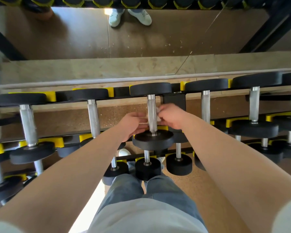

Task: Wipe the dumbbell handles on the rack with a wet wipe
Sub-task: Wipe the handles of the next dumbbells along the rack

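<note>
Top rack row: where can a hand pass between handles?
Open: between far-left handle and second handle; between fourth handle and fifth handle. Crowded: centre handle, left hand and right hand either side, right pinching wipe.

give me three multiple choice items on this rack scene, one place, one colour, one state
1. Where are both grips? A) at the middle knurled steel dumbbell handle B) on the floor C) at the far-left dumbbell
2. Colour of the plastic rack cradles? A) red B) yellow C) blue
3. The white wet wipe is A) dropped B) draped on a plate C) pinched in the right grip
Key: A, left grip and right grip flank that handle; B, all show yellow; C, white shows inside that grip.
</note>
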